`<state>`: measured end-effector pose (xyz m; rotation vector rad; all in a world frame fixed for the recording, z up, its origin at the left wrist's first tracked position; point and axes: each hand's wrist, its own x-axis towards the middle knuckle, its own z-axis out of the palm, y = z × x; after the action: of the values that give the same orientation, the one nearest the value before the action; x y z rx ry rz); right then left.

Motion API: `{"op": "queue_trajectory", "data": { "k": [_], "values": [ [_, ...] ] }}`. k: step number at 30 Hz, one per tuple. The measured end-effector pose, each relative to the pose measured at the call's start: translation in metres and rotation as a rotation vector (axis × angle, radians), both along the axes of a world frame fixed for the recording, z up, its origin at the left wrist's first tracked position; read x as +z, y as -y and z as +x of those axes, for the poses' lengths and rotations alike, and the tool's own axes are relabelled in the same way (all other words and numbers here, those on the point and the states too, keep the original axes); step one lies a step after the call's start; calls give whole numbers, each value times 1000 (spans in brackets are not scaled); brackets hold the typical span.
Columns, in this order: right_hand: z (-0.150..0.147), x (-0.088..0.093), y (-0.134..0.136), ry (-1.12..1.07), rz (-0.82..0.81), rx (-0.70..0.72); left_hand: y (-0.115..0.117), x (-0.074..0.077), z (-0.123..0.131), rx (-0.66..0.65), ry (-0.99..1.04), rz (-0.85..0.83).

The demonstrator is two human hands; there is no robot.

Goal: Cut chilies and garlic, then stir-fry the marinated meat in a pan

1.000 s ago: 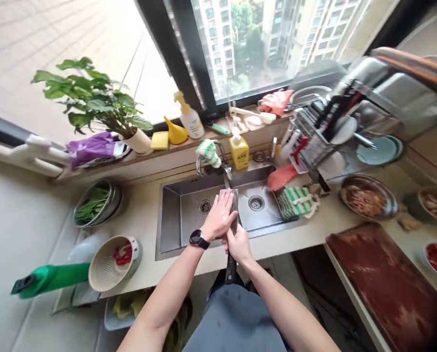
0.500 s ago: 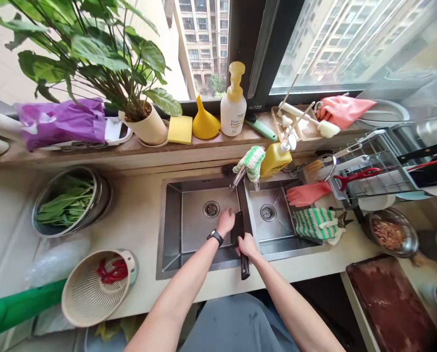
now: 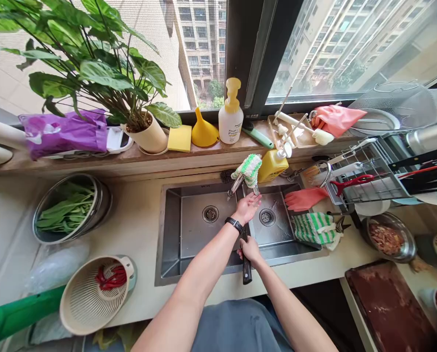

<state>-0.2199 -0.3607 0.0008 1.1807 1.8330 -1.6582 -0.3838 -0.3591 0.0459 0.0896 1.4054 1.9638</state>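
Right grip [image 3: 250, 249] clasps the black-handled knife [image 3: 247, 273], probably steadying it over the grey steel sink [image 3: 192, 234]; left grip [image 3: 246, 209] loose, palm-up by the silver metal tap [image 3: 236, 185]

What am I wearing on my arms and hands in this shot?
Your left hand and right hand are both ungloved. A black strap circles the left wrist; nothing shows on the right one. No sleeves show on either forearm.
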Motion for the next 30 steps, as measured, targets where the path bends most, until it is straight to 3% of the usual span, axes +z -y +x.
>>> {"op": "queue_trajectory", "data": {
  "k": [9, 12, 16, 20, 24, 30],
  "values": [
    [-3, 2, 1, -10, -14, -14, -7, 15, 2, 129, 215, 114],
    [-4, 2, 3, -2, -14, -30, 22, 2, 9, 250, 332, 67],
    [-8, 3, 4, -3, -44, -59, 67, -30, -3, 471, 514, -99],
    [-17, 3, 4, -10, -73, -103, 70, -52, -40, 610, 613, -156],
    [-32, 3, 5, -21, -116, -148, 60, -57, -65, 653, 649, -143],
    [-68, 15, 8, -34, -186, -212, 77, -52, -64, 647, 707, -127]
  ]
}}
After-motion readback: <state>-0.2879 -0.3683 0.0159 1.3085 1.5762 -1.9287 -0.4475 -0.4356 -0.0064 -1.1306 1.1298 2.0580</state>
